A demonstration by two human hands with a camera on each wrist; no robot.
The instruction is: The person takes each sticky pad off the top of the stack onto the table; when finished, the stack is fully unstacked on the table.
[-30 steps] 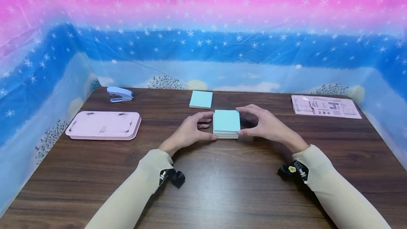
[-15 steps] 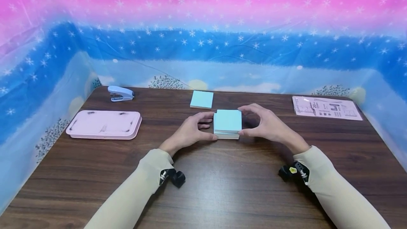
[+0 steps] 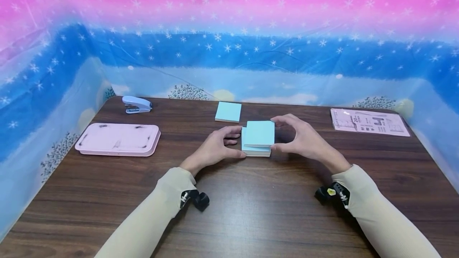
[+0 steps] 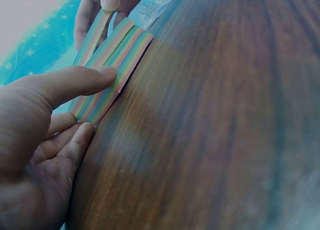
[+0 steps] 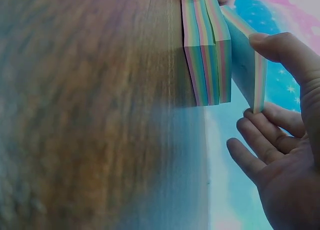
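Pastel pad point(image 3: 261, 133) is pinched off the stack point(image 3: 255, 150) by right hand point(image 3: 305, 140) | stack clamped by left hand point(image 3: 215, 149) fingers | risk: the lifted pad's glued sheets could split, or stack dragged askew.

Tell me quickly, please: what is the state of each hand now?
Left hand: curled, grips the lower stack of sticky notes, thumb on its near edge.
Right hand: pinches the top pad, raised at one side.
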